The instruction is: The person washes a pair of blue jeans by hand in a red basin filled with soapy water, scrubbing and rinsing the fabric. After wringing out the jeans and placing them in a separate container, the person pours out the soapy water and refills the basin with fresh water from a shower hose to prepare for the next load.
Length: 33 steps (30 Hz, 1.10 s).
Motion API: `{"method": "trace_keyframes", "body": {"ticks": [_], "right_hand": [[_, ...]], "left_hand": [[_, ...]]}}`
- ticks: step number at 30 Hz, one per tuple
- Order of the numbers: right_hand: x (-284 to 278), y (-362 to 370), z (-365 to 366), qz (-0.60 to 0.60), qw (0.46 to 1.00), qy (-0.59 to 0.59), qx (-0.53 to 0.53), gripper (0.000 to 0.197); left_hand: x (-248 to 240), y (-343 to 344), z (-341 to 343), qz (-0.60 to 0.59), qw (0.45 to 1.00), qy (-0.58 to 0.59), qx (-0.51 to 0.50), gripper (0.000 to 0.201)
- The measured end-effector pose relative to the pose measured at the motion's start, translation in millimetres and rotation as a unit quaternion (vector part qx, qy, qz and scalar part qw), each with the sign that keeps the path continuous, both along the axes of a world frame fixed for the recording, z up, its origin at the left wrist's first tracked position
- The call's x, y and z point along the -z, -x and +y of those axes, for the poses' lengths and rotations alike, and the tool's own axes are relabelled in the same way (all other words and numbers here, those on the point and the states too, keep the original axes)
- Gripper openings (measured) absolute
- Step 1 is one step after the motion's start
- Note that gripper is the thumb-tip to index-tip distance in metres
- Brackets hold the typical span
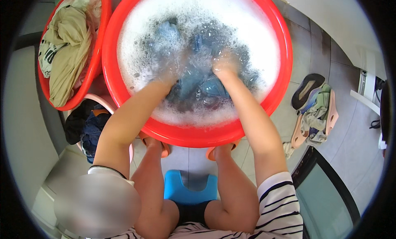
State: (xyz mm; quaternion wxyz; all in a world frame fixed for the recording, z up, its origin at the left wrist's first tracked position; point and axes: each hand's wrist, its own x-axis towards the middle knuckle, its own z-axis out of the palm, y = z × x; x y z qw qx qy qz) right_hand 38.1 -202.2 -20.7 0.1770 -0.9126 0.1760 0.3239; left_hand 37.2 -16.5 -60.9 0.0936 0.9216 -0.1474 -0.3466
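Both my arms reach down into a large red basin (284, 68) full of water and white suds. A wet blue garment (189, 82), denim-like, lies bunched in the middle, partly under the foam. My left hand (170, 72) is sunk in suds at the garment's left side, its fingers hidden and smeared by motion. Against the garment's right side, my right hand (226, 65) is curled closed on the cloth, with its fingertips covered by bubbles. More blue fabric (167, 33) pokes through the foam beyond my left hand.
At the far left stands a smaller red basin (108, 16) with khaki trousers (68, 53) and white cloth. Below it, a pink tub (99, 99) holds dark clothes (91, 130). A blue stool (189, 193) sits between my legs. Slippers (331, 113) and crumpled cloths (315, 119) lie right.
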Motion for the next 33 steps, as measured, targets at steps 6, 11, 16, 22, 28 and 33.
{"method": "trace_keyframes", "body": {"ticks": [6,11,16,22,28,33], "right_hand": [[-36,14,-27,-0.11,0.988,-0.055,-0.093,0.059],[-72,38,-50,-0.174,0.963,-0.2,-0.046,0.063],[-112,53,-55,-0.235,0.922,-0.301,0.062,0.034],[-142,81,-61,-0.454,0.827,-0.293,0.153,0.02],[-93,76,-36,-0.33,0.913,-0.223,-0.086,0.048],[-29,47,5,-0.18,0.975,0.006,-0.132,0.064]], "left_hand": [[-20,-32,8,0.097,0.844,0.263,-0.457,0.036],[-91,-22,16,0.148,0.557,0.533,-0.62,0.027],[-137,7,36,0.106,0.48,0.668,-0.558,0.031],[-161,22,61,-0.022,0.639,0.659,-0.396,0.032],[-137,30,51,0.013,0.929,0.34,-0.15,0.054],[-91,15,27,-0.056,0.989,0.11,-0.08,0.083]]}}
